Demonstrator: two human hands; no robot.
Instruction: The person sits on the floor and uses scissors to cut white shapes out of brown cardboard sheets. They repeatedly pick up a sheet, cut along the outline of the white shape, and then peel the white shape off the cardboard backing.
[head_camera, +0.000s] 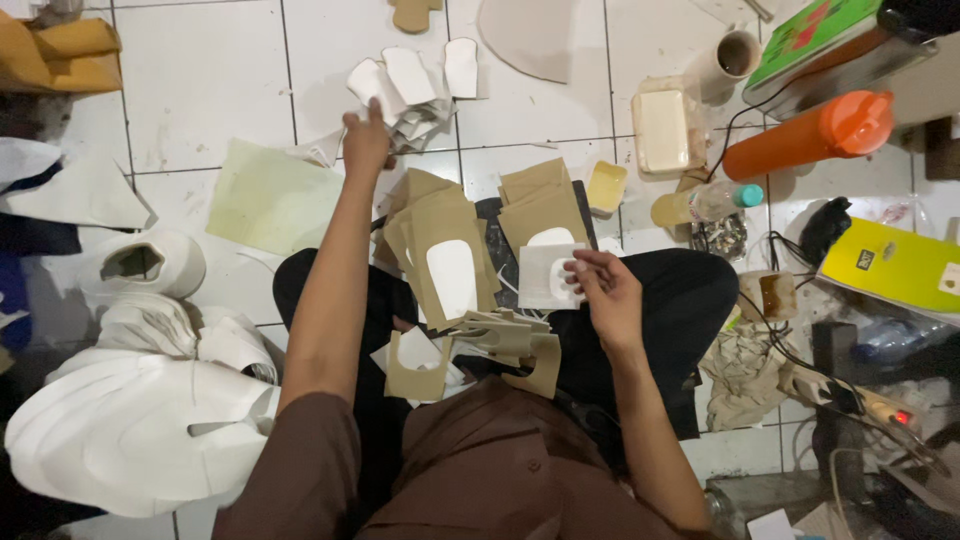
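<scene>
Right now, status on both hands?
Left hand out at white cut-piece pile. Right hand gripping white piece. Tan templates stacked between.

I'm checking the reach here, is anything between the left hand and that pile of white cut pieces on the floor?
Nothing visible stands between them. The left hand is already at the near edge of the pile of white cut pieces, with only bare tile floor around it.
</scene>
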